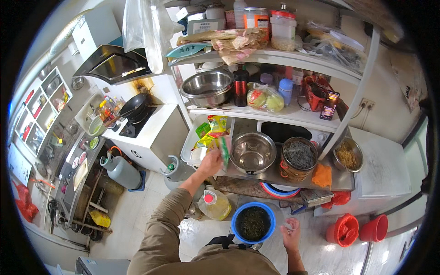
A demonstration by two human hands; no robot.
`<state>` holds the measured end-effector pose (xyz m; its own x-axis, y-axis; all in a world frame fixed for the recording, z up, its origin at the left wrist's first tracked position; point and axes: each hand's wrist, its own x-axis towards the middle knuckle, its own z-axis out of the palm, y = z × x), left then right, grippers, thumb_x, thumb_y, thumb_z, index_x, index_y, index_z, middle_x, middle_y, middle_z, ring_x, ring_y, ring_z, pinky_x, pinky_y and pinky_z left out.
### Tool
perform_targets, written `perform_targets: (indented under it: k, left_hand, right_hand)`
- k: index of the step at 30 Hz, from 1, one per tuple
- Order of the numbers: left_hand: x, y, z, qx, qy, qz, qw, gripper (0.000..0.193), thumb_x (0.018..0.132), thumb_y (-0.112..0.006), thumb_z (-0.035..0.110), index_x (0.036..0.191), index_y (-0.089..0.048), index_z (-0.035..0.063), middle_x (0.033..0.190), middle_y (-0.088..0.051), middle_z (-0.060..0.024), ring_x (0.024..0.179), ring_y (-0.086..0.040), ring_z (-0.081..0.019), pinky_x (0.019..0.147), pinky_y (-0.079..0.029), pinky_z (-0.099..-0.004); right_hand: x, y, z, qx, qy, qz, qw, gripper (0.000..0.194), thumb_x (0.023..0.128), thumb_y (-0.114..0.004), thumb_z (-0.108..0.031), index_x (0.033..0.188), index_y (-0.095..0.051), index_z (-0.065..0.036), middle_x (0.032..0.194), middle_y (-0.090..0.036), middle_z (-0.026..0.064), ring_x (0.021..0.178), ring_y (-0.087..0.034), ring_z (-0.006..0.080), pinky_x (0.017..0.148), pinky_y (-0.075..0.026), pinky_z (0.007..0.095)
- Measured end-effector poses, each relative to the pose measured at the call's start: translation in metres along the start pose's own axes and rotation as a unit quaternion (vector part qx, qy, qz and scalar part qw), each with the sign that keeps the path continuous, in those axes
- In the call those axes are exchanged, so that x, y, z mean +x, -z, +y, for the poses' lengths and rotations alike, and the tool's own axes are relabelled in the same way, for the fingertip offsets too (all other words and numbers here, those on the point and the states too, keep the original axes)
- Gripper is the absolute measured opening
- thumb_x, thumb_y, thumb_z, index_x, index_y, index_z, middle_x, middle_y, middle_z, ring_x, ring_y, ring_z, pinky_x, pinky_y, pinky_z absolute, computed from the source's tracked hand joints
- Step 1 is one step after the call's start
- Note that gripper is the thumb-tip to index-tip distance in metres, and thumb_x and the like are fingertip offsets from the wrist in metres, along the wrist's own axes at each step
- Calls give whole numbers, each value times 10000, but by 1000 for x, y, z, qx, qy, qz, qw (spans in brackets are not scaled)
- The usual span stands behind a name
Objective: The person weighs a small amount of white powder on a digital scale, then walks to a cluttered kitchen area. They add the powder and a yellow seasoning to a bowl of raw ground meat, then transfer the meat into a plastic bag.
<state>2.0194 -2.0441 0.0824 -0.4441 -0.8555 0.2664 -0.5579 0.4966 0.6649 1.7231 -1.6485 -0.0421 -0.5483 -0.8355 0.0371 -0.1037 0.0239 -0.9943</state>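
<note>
My left hand [211, 163] grips a green and white plastic packet [224, 153] at the right side of a white plastic bin [187, 147] that holds several seasoning packets. Just right of the packet stands a stainless steel bowl [253, 153] with nothing in it. Low on the right, my right hand [290, 231] is raised with bent fingers around something small and whitish, too unclear to name. Between my body and the counter, a blue basin [234, 220] of dark green strands in liquid lies left of my right hand.
On the steel counter [268, 178] stand a pot of dark strands [299, 154] and an orange cloth [322, 175]. A steel bowl of yellowish food [347, 154] is further right. An oil jug [216, 205], gas cylinders [124, 173] and red buckets [342, 230] stand on the floor.
</note>
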Motion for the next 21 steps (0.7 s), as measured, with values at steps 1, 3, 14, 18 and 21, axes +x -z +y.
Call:
perform_targets:
  k: [1, 3, 14, 18, 21]
  left_hand:
    - [1, 2, 0, 40, -5, 2, 999, 213, 926, -606, 207, 1062, -688, 66, 944, -721, -208, 881, -691, -409, 763, -547, -477]
    - [11, 12, -4, 89, 22, 47, 995, 228, 934, -602, 244, 1039, -697, 65, 944, -720, -207, 882, -684, -420, 766, -542, -495]
    - [195, 26, -160, 98, 195, 108, 970, 744, 886, -653, 601, 1222, -660, -64, 1086, -689, -346, 1104, -659, -467, 946, -516, -486]
    - [217, 3, -136, 39, 157, 32, 986, 527, 941, -584, 448, 868, -733, -52, 802, -710, -277, 802, -723, -427, 772, -565, -507]
    - [199, 16, -157, 133, 71, 9, 989, 407, 959, -565, 366, 879, -738, 6, 837, -717, -251, 814, -707, -438, 772, -555, -517]
  right_hand:
    - [5, -2, -4, 11, -9, 0, 1000, 508, 811, -767, -15, 1253, -518, -43, 1236, -566, 93, 1172, -557, 205, 946, -540, 368]
    - [11, -7, -15, 31, -26, 7, 999, 532, 810, -774, -17, 1270, -508, -42, 1242, -568, 97, 1182, -556, 203, 934, -546, 358]
    - [33, -72, -46, -77, -26, 14, 997, 545, 812, -796, -62, 1281, -518, -46, 1229, -589, 105, 1176, -587, 226, 904, -553, 379]
    - [32, -104, -74, -122, -76, 33, 989, 536, 814, -794, -75, 1278, -525, -54, 1241, -579, 96, 1183, -579, 232, 921, -542, 394]
    - [39, -129, -84, -124, -70, 24, 989, 523, 818, -786, -61, 1274, -530, -61, 1248, -570, 92, 1185, -575, 234, 931, -536, 395]
